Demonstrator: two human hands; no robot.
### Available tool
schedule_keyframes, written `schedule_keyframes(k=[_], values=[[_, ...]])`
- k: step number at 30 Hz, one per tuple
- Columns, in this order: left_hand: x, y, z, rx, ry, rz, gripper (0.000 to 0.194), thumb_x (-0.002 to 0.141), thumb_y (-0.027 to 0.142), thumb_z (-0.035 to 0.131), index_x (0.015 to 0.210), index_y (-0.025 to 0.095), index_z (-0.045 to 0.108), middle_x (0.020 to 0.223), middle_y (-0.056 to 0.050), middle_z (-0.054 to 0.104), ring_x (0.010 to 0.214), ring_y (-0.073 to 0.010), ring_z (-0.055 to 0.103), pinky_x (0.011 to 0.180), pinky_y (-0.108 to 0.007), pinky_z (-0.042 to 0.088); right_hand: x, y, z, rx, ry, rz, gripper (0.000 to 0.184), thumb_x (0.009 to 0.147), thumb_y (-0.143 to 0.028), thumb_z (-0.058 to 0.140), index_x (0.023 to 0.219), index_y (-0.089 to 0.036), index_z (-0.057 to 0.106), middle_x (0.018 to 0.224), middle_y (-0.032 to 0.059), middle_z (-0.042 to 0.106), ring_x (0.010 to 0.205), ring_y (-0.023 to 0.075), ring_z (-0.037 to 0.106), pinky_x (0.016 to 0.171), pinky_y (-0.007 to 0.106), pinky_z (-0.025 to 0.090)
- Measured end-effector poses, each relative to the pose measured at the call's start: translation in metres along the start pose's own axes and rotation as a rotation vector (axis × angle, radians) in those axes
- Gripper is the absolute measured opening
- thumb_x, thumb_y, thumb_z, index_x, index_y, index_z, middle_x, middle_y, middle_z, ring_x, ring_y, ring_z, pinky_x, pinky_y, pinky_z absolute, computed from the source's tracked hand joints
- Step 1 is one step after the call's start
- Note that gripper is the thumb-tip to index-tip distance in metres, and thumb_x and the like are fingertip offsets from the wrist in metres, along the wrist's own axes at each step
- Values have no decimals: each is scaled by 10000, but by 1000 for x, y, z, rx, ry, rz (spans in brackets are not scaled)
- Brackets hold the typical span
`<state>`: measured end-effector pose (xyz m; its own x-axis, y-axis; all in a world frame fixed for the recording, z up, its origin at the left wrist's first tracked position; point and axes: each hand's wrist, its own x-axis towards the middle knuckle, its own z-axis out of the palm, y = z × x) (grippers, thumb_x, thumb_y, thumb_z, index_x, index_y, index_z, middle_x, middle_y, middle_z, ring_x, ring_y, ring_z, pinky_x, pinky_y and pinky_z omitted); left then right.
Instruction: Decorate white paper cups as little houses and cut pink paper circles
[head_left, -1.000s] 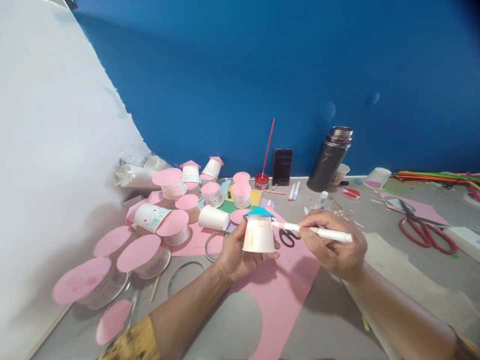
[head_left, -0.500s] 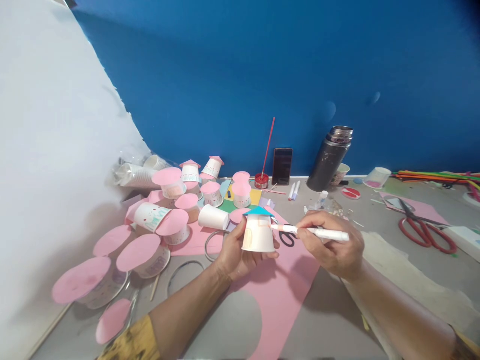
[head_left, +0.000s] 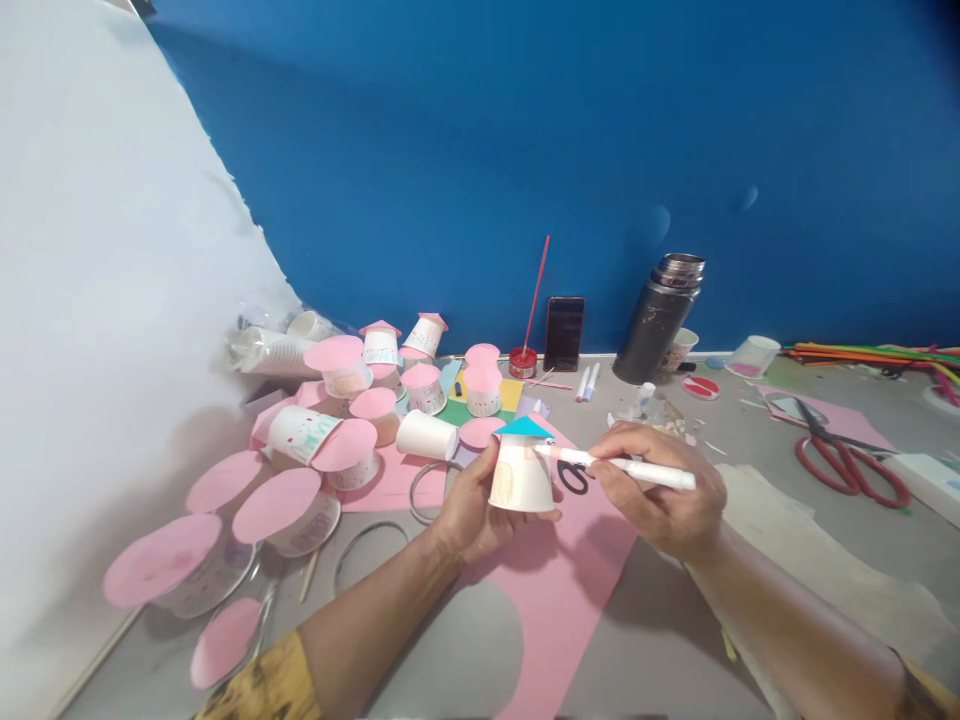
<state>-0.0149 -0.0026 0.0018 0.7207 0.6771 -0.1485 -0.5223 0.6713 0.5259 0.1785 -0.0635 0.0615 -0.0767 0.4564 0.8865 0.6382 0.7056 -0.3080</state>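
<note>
My left hand (head_left: 471, 510) is closed around a white paper cup (head_left: 525, 480), held upside down above the table. A blue paper cone (head_left: 525, 428) caps the cup, and faint orange marks show on its side. Between the fingers of my right hand (head_left: 664, 490) is a white marker (head_left: 652, 472), its orange tip at the cup's upper side. Below the cup lies a cut pink paper sheet (head_left: 577, 570). The black handles of a pair of scissors (head_left: 574, 480) show just behind the marker.
On the left stand several decorated cups with pink paper discs (head_left: 276, 508). A plain white cup (head_left: 426, 436) lies on its side. Along the blue wall are a phone (head_left: 564, 335) and a dark flask (head_left: 660, 320). Red-handled scissors (head_left: 851, 465) lie at the right.
The cup has shifted slightly right and down and turned a little in my left hand. The marker tip has moved slightly left and up across its side.
</note>
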Motion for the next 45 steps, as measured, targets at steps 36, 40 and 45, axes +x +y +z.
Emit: schedule_keyframes(k=[36, 40, 45], values=[[0, 2, -1, 59, 10, -3, 593, 932, 623, 552, 1147, 93, 710, 916, -134, 743, 836, -291, 718, 726, -428, 592, 1, 1, -2, 12, -45, 15, 100, 866, -120, 606, 837, -208, 644, 625, -15, 665, 548, 150, 638, 527, 266, 462], [0, 2, -1, 52, 12, -12, 603, 935, 622, 551, 1174, 91, 704, 913, -133, 745, 847, -292, 720, 723, -419, 585, 1, 2, -2, 39, -60, 28, 87, 861, -121, 607, 838, -197, 643, 623, -11, 647, 520, 134, 595, 518, 265, 447], [0, 2, -3, 44, -2, -7, 602, 946, 607, 543, 1198, 81, 692, 934, -143, 746, 854, -299, 722, 732, -429, 579, 0, 2, -2, 60, -68, 22, 88, 866, -122, 606, 839, -197, 644, 623, -15, 633, 521, 128, 578, 517, 262, 444]])
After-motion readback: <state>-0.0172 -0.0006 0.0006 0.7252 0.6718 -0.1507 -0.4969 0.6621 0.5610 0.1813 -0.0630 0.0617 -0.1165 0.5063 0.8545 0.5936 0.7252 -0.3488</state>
